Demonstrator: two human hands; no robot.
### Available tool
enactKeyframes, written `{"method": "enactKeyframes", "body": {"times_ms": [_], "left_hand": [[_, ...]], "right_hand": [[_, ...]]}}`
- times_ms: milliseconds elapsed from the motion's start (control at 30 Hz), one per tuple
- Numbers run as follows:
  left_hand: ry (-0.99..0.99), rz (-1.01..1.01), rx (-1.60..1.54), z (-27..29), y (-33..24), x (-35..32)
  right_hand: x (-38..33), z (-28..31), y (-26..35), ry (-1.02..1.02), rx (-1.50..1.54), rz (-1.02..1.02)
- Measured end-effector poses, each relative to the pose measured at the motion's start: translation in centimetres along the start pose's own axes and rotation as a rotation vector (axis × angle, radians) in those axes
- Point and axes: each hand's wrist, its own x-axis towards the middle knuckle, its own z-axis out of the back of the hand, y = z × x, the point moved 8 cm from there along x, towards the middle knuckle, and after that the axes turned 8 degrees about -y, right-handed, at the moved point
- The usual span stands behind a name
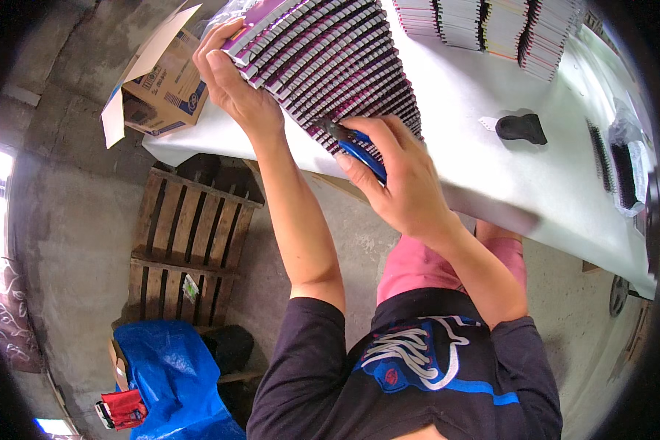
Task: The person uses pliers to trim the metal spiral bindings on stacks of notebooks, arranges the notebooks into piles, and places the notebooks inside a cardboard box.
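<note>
A tall stack of wire-bound books with purple covers [337, 51] leans over the near edge of the white-covered table [477, 95], its rows of binding loops facing me. At the stack's upper left corner my left hand [235, 92] steadies it, fingers wrapped around the edge and partly hidden behind. My right hand [400, 172] is closed around blue-handled pliers [364, 156]. Their dark jaws touch, or nearly touch, the loops at the stack's lower edge; whether they grip a wire I cannot tell.
More bound stacks [458, 26] stand at the back right. A black pouch-like object [521, 129] lies on the table, with black coils [623, 172] near clear plastic farther right. An open cardboard box [165, 92] sits left. Below are a wooden pallet [187, 213] and blue tarp [170, 374].
</note>
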Motion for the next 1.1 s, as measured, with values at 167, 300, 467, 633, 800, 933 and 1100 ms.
{"method": "enactKeyframes", "body": {"times_ms": [167,300,467,633,800,933,1100], "left_hand": [[0.018,-0.044,0.089,0.1,-0.3,0.7],[-0.003,-0.044,0.086,0.2,-0.1,0.8],[-0.001,-0.024,0.054,0.1,0.2,0.6],[-0.014,-0.015,0.038,0.5,0.3,0.4],[-0.019,-0.016,0.05,0.2,0.1,0.4],[-0.009,0.032,0.014,0.1,0.1,0.3],[0.007,0.021,0.056,0.3,0.3,0.5]], "right_hand": [[-0.4,0.2,2.2,-0.207,-0.387,0.361],[-0.1,-0.1,2.3,-0.191,-0.465,0.414],[0.1,-0.1,1.8,-0.128,-0.366,0.374],[0.3,-2.0,-1.5,0.3,0.479,-0.456],[0.2,0.3,0.5,-0.003,0.03,0.012],[-0.6,1.0,2.3,-0.145,-0.353,0.274],[0.0,0.2,2.9,-0.101,-0.486,0.286]]}}
